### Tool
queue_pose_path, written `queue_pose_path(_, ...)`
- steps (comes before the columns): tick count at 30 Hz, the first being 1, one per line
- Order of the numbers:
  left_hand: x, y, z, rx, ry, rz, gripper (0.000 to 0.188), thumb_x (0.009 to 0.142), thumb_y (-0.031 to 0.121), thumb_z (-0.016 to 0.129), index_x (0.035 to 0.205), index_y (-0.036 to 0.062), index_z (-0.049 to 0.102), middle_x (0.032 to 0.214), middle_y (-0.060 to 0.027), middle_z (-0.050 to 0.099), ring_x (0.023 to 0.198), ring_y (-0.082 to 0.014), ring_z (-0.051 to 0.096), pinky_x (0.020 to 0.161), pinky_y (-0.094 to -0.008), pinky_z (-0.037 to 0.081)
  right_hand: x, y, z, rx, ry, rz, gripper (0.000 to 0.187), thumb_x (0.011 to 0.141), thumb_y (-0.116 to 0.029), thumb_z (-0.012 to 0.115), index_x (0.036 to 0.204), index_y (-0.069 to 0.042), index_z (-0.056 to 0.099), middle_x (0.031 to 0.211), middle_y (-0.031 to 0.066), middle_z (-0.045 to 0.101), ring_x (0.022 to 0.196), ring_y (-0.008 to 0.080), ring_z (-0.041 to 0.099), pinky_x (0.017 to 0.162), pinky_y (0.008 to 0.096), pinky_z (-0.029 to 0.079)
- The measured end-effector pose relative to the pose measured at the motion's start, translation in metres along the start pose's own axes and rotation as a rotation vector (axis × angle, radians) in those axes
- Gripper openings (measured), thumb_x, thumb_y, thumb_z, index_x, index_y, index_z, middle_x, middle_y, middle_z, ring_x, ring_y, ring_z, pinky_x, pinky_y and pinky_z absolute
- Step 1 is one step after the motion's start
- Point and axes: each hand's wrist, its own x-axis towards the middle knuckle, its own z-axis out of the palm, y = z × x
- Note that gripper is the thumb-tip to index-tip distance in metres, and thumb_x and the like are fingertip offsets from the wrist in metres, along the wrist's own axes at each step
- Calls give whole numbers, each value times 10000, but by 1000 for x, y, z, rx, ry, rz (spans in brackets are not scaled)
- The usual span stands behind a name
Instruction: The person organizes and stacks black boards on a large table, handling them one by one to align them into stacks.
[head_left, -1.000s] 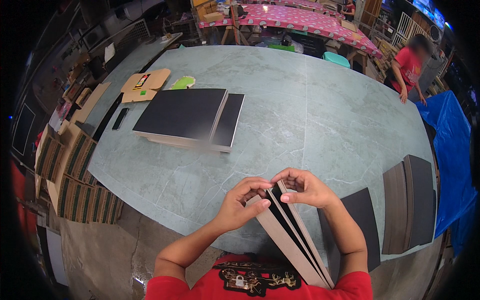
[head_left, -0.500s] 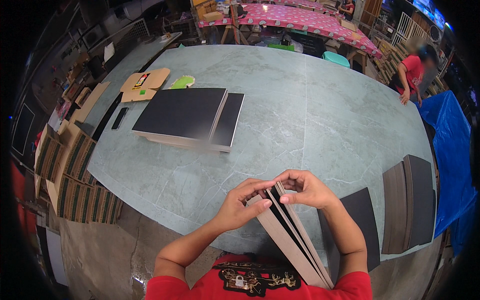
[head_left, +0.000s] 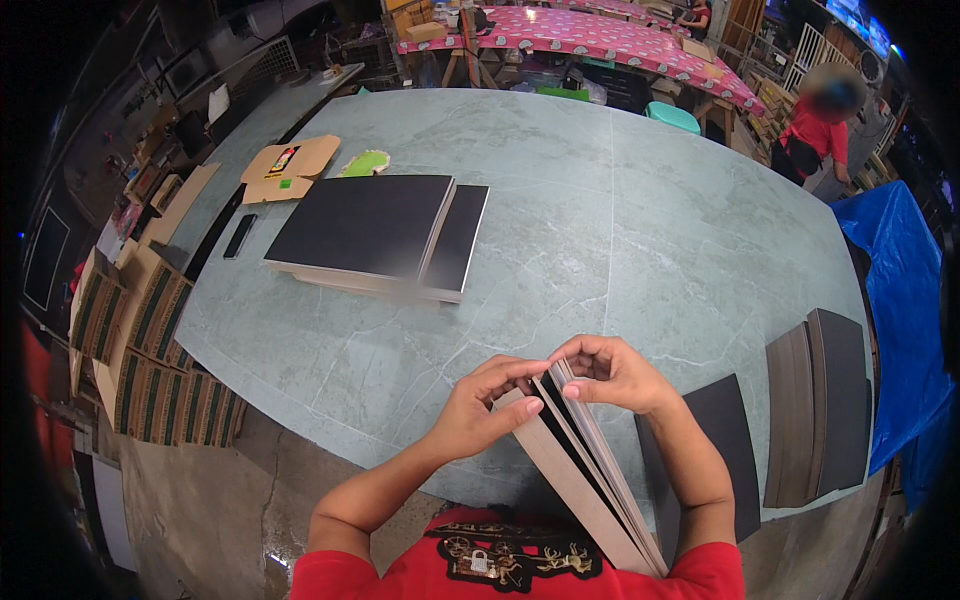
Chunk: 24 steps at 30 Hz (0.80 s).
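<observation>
Near the table's front edge I hold a stack of black-faced boards [head_left: 580,485] on edge, their grey-brown edges turned up and fanned slightly apart. My left hand [head_left: 490,408] is closed around the far end of the left part, its thumb on the near side. Thumb and fingers of my right hand [head_left: 612,376] pinch the thinner right part at the same end. A black gap shows between the two parts. The lower ends of the boards reach toward my red shirt. Behind my right forearm a black board [head_left: 722,425] lies on the table.
A pile of black boards [head_left: 360,225] lies on the grey-green table [head_left: 530,260], beside a phone [head_left: 239,237] and a cut cardboard piece [head_left: 290,168]. More boards [head_left: 838,400] stand at the right edge, near a blue tarp [head_left: 895,270]. A person in red [head_left: 815,135] is beyond.
My right hand has shifted up slightly, and the boards in it have spread a little more. My left hand stays put. At the far right the other person has turned and moved back from the table.
</observation>
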Motion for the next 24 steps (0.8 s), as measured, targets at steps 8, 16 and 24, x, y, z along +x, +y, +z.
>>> queue_pose_path(8,0,-1,0,-19,-6,9,381,818,119,599,1175,14,523,1065,-82,523,946,-134,505,878,-294,407,1,2,-1,34,-24,-33,352,726,-110,703,1037,-26,561,917,36,600,863,111,558,797,257,430)
queue_pose_path(16,0,0,0,-15,0,0,378,811,109,601,1170,14,528,1049,-82,527,945,-137,511,876,-294,408,0,-2,-4,52,-50,5,337,760,-104,686,1052,-16,543,987,53,587,976,145,546,937,333,387)
queue_pose_path(24,-1,-3,-3,-16,-44,12,397,823,75,594,1199,-1,494,1098,-83,492,981,-134,495,892,-285,407,0,2,-5,75,-48,5,359,748,-137,703,1048,-17,546,984,57,587,970,152,549,931,339,390)
